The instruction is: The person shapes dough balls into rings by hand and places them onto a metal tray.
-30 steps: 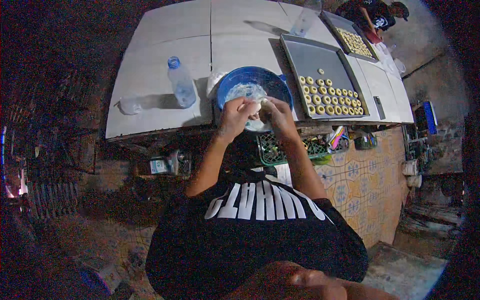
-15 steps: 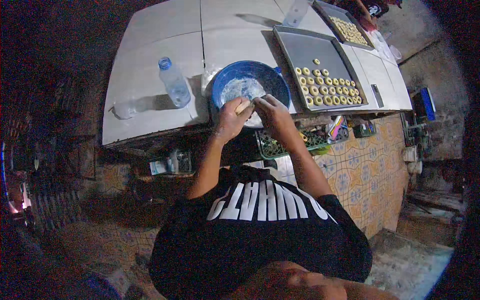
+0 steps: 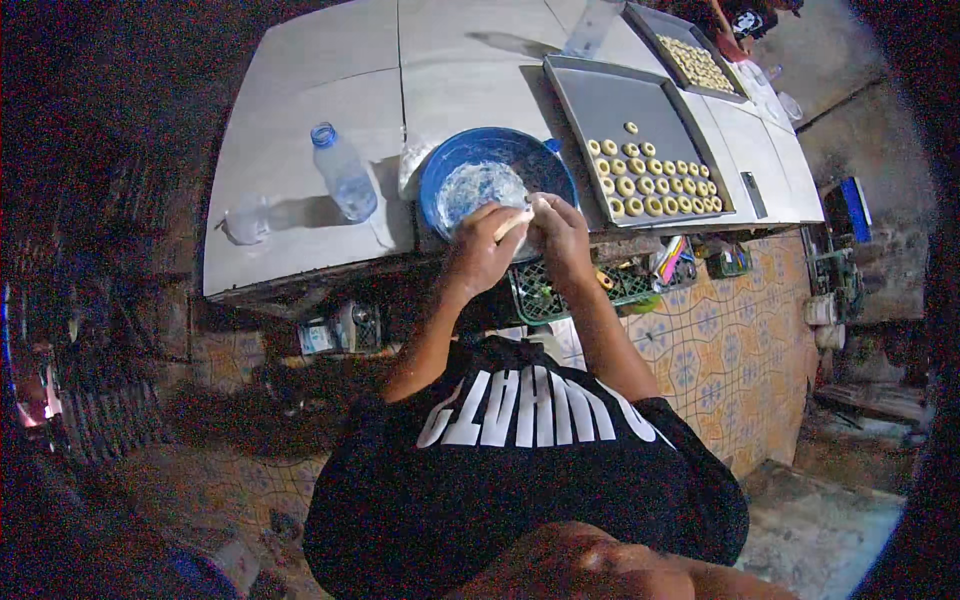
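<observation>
Hands (image 3: 480,252) gripping pale dough (image 3: 513,224), blue basin (image 3: 445,168) beneath, bottle (image 3: 345,182) at left, tray (image 3: 622,100) at right

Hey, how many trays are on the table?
2 in view. One tray, partly filled with dough rings, lies right of the blue bowl; the other lies beyond it, upper right. Neither seems to hide another.

Taking the basin (image 3: 540,160) as centre, a bottle (image 3: 346,178) is standing at nine o'clock, a tray (image 3: 620,100) is lying toward two, dough pieces (image 3: 634,207) are occupying its six-o'clock half, and a phone (image 3: 753,195) is resting at three.
</observation>
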A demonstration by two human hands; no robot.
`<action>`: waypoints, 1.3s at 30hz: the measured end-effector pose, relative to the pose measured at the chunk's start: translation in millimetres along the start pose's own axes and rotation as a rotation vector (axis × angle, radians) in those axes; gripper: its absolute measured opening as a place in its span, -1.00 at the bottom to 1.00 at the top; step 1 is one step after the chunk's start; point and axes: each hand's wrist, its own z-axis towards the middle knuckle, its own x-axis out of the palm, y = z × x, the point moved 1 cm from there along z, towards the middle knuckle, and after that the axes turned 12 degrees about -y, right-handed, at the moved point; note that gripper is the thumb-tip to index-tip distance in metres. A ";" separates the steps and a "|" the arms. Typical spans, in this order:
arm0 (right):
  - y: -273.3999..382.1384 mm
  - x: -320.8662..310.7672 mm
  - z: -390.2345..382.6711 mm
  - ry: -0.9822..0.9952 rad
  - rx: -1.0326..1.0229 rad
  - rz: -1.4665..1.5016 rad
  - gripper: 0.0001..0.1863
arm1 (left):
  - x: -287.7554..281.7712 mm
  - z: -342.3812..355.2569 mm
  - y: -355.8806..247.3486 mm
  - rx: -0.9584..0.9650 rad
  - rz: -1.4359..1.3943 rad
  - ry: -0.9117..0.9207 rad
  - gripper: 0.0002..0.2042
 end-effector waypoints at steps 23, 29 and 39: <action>39.3 -47.2 -24.5 0.261 0.383 0.405 -0.81 | 5.9 9.0 106.4 -0.191 0.692 0.119 -0.69; 23.7 -59.0 -8.8 0.264 0.474 0.427 -0.84 | 10.3 12.2 95.5 -0.060 0.585 -0.124 -0.70; 37.4 -28.0 -12.1 0.341 0.098 0.186 -0.62 | 17.5 27.1 -21.8 -0.136 -0.245 0.048 -0.69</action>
